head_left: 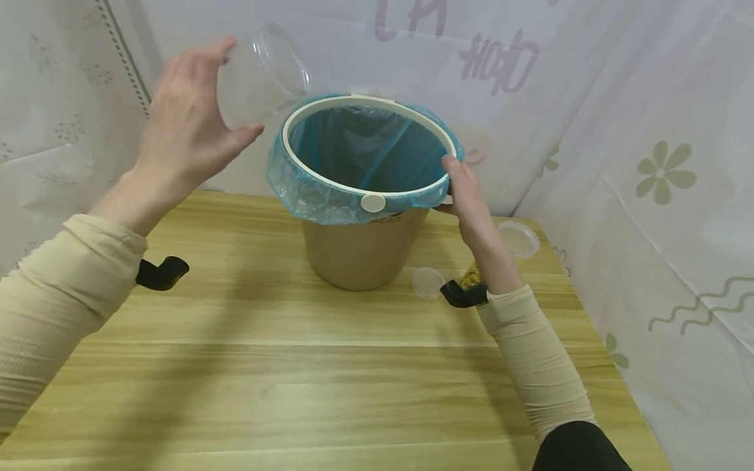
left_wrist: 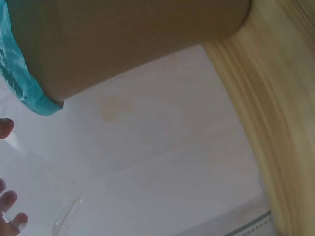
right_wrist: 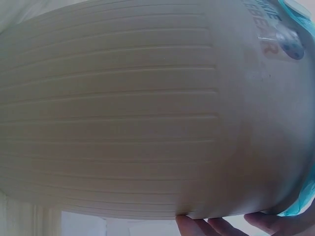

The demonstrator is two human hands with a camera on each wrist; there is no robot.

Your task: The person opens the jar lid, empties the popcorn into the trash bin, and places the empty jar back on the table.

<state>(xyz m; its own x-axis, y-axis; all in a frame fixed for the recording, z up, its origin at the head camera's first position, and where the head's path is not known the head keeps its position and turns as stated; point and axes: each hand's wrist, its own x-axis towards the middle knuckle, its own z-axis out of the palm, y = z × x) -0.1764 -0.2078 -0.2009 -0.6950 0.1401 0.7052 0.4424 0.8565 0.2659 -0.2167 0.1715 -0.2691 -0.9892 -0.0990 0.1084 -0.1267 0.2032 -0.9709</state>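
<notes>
Left hand, one: raised at upper left in the head view, the person's left hand point(head_left: 185, 111) is clamped on one clear container point(head_left: 265, 78), thumb and fingers spread wide around its sides
Clear container, one: held in the air above the table and just beside the left of the bin's mouth, tilted, one round end toward the bin; whether that end is base or opening, cannot tell
Right hand, one: the person's right hand point(head_left: 471, 196) grips the right side of one bin point(head_left: 362, 255), thumb at the rim and fingers against the outer wall
Bin, one: brown, standing toward the back of one wood-grain table point(head_left: 294, 399), dark lettering that includes "BEAR" below the rim
Bag and ring, one each: a blue bag point(head_left: 312, 196) lines the bin and folds outward over its edge; a pale ring point(head_left: 330, 185) circles the mouth, with one oval tab point(head_left: 373, 203) at the front
Round clear pieces on the table, two: a flat disc point(head_left: 428, 282) near the bin's foot, and a rimmed piece point(head_left: 518, 239) beyond the right wrist
Yellow pieces, uncounted: a cluster of yellow pieces point(head_left: 471, 276), partly hidden behind the right forearm
Sleeves, two: both cream
</notes>
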